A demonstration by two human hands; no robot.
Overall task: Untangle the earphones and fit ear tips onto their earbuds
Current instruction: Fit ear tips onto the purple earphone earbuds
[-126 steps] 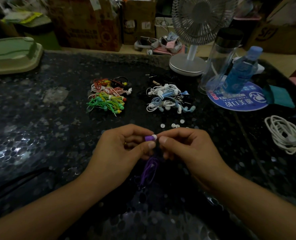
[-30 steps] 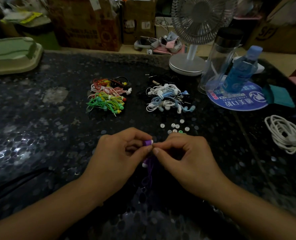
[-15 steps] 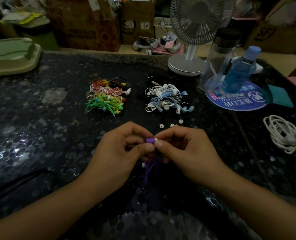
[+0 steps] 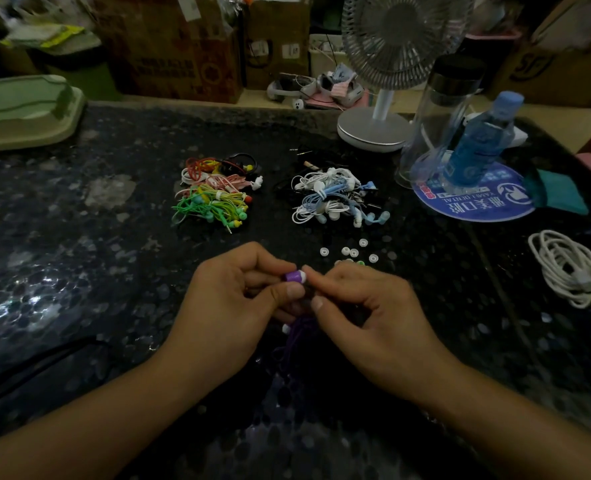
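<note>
My left hand (image 4: 231,303) pinches a purple earbud (image 4: 293,276) between thumb and fingers. A white ear tip (image 4: 303,278) sits at the earbud's right end, and the fingertips of my right hand (image 4: 366,313) press against it. The purple cable (image 4: 295,337) hangs down between both hands, with a second white-tipped earbud (image 4: 286,328) showing below my left thumb. Several loose white ear tips (image 4: 349,251) lie on the dark table just beyond my right hand.
A bundle of coloured earphones (image 4: 214,195) and a bundle of white and blue earphones (image 4: 332,199) lie farther back. A desk fan (image 4: 380,126), a clear bottle (image 4: 439,116), a blue bottle (image 4: 477,140) and a coiled white cable (image 4: 564,268) stand to the right. A green tray (image 4: 23,112) is far left.
Both hands shifted slightly back and forth while working at the purple earbud. The white tip now shows at the earbud's right end, and my right fingers have loosened a little.
</note>
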